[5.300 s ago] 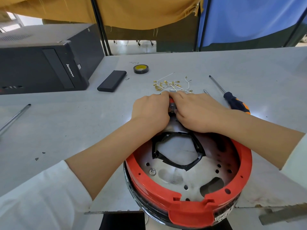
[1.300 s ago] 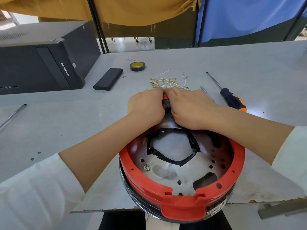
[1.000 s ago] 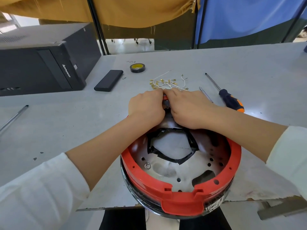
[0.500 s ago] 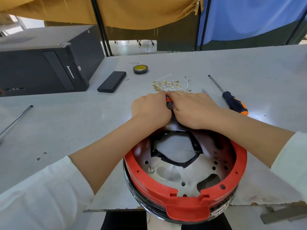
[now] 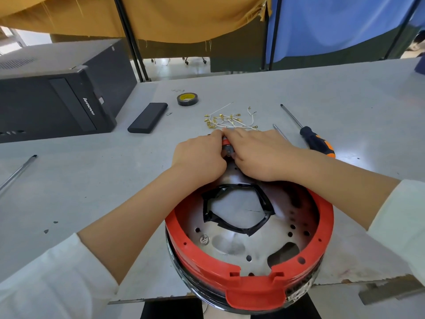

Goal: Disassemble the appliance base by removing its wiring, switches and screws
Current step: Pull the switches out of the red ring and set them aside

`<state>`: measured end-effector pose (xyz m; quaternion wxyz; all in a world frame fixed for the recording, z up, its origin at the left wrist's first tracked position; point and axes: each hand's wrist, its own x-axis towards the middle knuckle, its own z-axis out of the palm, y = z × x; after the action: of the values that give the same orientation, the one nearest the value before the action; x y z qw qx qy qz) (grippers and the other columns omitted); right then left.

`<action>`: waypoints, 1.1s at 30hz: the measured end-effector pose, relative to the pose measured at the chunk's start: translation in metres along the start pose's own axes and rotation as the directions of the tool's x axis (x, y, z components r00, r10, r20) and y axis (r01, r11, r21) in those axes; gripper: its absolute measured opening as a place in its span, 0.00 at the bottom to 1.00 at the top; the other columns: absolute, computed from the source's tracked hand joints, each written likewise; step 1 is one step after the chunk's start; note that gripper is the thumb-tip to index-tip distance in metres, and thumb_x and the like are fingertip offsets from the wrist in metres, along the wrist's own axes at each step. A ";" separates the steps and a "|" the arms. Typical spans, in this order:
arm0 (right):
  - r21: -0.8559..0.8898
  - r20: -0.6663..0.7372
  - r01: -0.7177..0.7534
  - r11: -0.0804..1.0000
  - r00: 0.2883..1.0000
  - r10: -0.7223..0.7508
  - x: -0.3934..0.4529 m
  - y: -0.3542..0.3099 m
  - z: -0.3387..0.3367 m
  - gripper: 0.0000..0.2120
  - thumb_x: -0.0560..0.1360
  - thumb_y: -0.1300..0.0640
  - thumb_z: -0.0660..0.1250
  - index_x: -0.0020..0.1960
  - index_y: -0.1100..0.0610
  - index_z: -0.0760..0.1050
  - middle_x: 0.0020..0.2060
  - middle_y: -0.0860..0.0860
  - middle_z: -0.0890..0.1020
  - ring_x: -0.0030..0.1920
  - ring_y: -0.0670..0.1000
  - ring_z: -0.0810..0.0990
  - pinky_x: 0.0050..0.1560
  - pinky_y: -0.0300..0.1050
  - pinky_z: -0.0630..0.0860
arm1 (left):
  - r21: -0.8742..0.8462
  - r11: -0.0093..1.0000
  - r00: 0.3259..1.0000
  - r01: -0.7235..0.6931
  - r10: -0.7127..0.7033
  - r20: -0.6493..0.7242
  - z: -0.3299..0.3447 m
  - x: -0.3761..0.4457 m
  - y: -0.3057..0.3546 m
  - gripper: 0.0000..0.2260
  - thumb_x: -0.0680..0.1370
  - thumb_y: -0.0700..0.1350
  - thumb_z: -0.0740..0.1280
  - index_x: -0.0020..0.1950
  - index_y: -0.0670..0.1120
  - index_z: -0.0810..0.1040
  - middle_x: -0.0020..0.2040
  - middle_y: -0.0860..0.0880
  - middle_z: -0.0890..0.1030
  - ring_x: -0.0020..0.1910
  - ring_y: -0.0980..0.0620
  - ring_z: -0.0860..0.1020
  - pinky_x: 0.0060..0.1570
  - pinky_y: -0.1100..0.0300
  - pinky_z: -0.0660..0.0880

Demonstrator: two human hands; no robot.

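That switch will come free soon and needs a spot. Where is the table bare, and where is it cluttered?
Bare: the wide stretch left of the red base, between the computer case and the left sleeve; also far right beyond the screwdriver. Crowded: ahead of both hands, where the loose wires lie.

Far rim of appliance base (image 5: 249,268) blocked from the near side by left hand (image 5: 199,155) and right hand (image 5: 257,153), pressed together there; just beyond them a wire bundle (image 5: 230,122) lies on the table (image 5: 80,180). Right of the hands, approach is narrowed by a screwdriver (image 5: 316,142) and a thin metal rod (image 5: 279,131). Left side has bare table between the base and the computer case (image 5: 53,100), with a black bar (image 5: 148,120) and tape roll (image 5: 187,99) farther back.
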<state>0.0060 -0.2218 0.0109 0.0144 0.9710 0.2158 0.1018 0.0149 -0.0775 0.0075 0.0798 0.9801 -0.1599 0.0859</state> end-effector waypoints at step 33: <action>-0.080 -0.036 0.004 0.997 0.999 -0.007 0.000 -0.006 0.002 0.22 0.75 0.56 0.56 0.68 0.57 0.62 0.61 0.54 0.73 0.56 0.58 0.76 0.39 0.47 0.61 | -0.039 0.998 0.998 0.054 -0.055 -0.020 -0.006 0.000 0.004 0.13 0.74 0.44 0.62 0.59 0.51 0.73 0.53 0.45 0.79 0.51 0.39 0.76 0.39 0.56 0.65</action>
<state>0.0036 -0.2168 0.0085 0.0494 0.9671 0.2145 0.1279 0.0125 -0.0802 0.0139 0.1024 0.9815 -0.1341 0.0908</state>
